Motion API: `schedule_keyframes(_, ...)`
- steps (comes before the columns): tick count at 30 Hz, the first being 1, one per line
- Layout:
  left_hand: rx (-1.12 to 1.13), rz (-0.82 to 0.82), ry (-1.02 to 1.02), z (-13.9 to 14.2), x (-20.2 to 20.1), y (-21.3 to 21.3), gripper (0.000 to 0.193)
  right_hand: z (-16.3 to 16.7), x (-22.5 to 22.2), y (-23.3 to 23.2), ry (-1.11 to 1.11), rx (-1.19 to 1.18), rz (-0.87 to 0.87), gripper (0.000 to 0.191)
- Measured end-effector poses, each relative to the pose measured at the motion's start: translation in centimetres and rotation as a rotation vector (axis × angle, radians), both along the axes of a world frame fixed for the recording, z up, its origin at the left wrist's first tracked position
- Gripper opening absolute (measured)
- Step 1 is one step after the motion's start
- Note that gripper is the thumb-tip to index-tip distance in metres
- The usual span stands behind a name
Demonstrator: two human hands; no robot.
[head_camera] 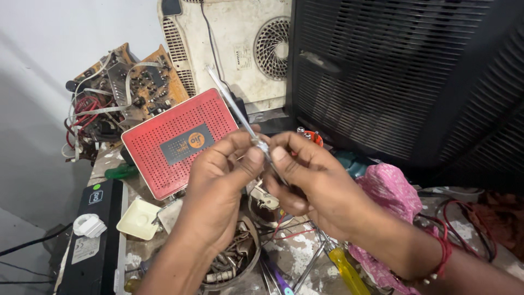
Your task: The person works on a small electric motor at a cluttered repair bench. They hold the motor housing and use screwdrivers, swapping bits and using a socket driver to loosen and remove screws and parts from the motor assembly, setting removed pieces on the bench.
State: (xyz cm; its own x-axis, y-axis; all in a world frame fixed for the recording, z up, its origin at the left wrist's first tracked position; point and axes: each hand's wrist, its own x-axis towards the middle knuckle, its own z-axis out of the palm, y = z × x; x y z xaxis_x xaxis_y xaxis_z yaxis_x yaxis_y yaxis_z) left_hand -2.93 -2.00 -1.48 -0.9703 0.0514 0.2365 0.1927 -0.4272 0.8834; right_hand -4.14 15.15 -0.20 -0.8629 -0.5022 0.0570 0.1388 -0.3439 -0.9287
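Metal tweezers (232,104) | left hand (218,186) + right hand (316,186) pinching | above red router (174,142)

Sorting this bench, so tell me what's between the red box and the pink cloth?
In the head view, both hands, pinching a thin metal tool, lie between red box and pink cloth.
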Motion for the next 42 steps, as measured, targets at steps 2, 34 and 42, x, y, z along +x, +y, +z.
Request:
schedule_keyframes(2,-0.010,0.024,0.014,0.1,-0.1,-0.1,0.029,-0.1,-0.1,0.0,0.051,0.034,-0.023,0.015)
schedule_keyframes(34,-0.632,0.286,0.111,1.3,1.0,1.2,0.020,0.4,-1.8,0.8,0.191,-0.025,-0.302,0.014)
schedule_keyframes(42,-0.654,0.254,-0.013,1.2,0.8,0.8,0.015,-0.3,-2.3,1.0,0.099,-0.098,-0.289,0.009)
